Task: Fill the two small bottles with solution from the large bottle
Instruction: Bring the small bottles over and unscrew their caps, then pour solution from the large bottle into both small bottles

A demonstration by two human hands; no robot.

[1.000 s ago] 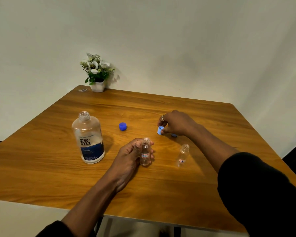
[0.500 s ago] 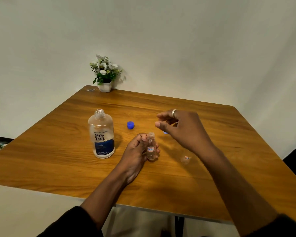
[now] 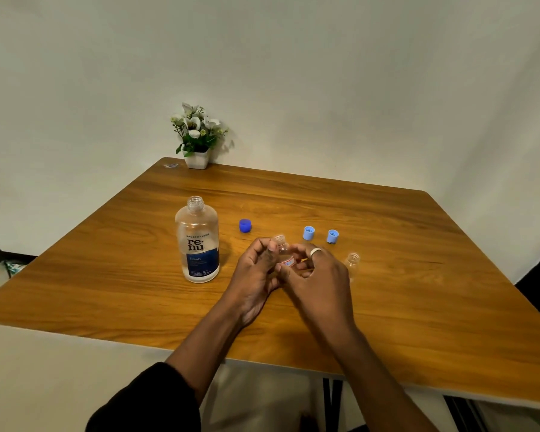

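Clear, uncapped small plastic bottle (image 3: 282,244) pinched between curled fingers of left hand (image 3: 256,275) and right hand (image 3: 320,275) over the wooden counter (image 3: 418,291). Second small clear bottle (image 3: 353,261) just right; large blue-labelled clear bottle (image 3: 197,241) open, left. Could spill pouring into so narrow a neck.

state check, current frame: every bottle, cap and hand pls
Large clear plastic bottle with blue label: upright, uncapped.
Dark blue round cap: off, on wooden table.
Light blue plastic cap: off, on table.
Second light blue plastic cap: off, on table.
Held small clear bottle: uncapped, gripped by both hands.
Second small clear bottle: uncapped, upright on table.
Left hand: fingers curled round held bottle.
Right hand: fingers pinch same bottle.
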